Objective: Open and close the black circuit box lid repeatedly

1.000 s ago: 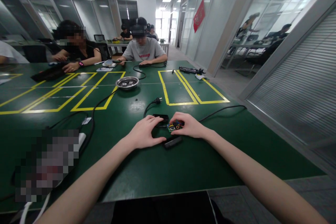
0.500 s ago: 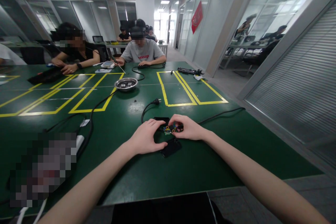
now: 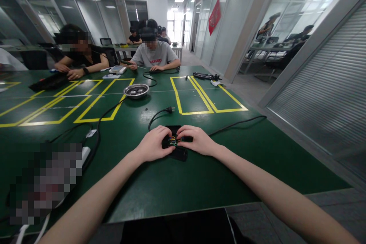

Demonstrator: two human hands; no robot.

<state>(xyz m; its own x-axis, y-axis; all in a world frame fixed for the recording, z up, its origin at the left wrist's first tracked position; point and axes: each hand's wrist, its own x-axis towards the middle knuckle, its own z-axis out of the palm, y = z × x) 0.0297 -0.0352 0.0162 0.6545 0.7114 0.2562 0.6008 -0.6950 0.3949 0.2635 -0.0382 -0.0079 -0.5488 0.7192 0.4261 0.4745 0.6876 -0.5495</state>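
Observation:
A small green circuit board [image 3: 173, 142] with yellow-ringed parts is between my two hands, above the table. My left hand [image 3: 151, 145] pinches its left end between thumb and fingers. On its right side, my right hand [image 3: 197, 142] grips the board with thumb and fingertips. Just behind it lies a black plastic case half [image 3: 172, 128], partly covered by my fingers. Another flat black case piece [image 3: 180, 155] rests on the table in front, below the board. A black power plug [image 3: 170, 109] on a short cord lies beyond my hands.
A steel bowl [image 3: 136, 90] with metal parts stands farther back. A black cable [image 3: 238, 125] runs off to the right. Yellow tape [image 3: 197, 113] marks rectangles on the green table. A blurred-out object [image 3: 48, 183] with white cables lies at left. Two co-workers sit across the table.
Both hands and the board have shifted a little to the left. My left fingers have closed in on the board's left end, and the front case piece has also shifted left.

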